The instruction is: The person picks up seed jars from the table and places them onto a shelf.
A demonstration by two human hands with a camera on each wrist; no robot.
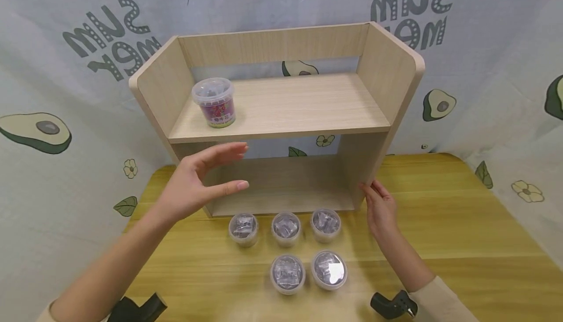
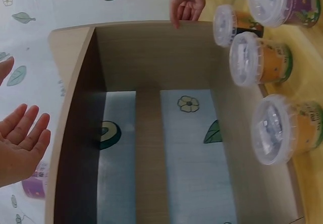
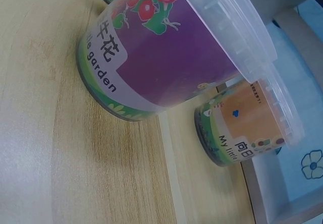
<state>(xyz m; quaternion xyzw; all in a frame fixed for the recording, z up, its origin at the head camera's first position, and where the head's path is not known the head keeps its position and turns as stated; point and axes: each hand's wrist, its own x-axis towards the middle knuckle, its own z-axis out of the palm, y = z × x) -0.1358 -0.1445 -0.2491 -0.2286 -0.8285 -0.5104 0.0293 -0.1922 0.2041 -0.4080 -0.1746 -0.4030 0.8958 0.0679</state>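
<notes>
A two-tier wooden desk shelf (image 1: 286,102) stands on the table. On the left of its upper board sits a purple-labelled tub (image 1: 215,104) with a clear lid. My left hand (image 1: 198,178) hovers before the lower compartment, below that tub, its fingers extended and thumb apart, holding nothing. Low on the shelf's right side panel, my right hand (image 1: 381,209) grips the front edge between thumb and fingers. In the left wrist view, that right hand (image 2: 187,2) meets the panel edge. Orange-labelled tubs (image 2: 270,62) stand in a row along the shelf's front.
Nearer to me, two purple-labelled tubs (image 1: 287,274) stand on the yellowish wooden table (image 1: 462,244). The right wrist view shows one such purple tub (image 3: 166,52) close up, with an orange tub (image 3: 239,120) behind. A white avocado-print cloth (image 1: 66,190) hangs behind and beside the table.
</notes>
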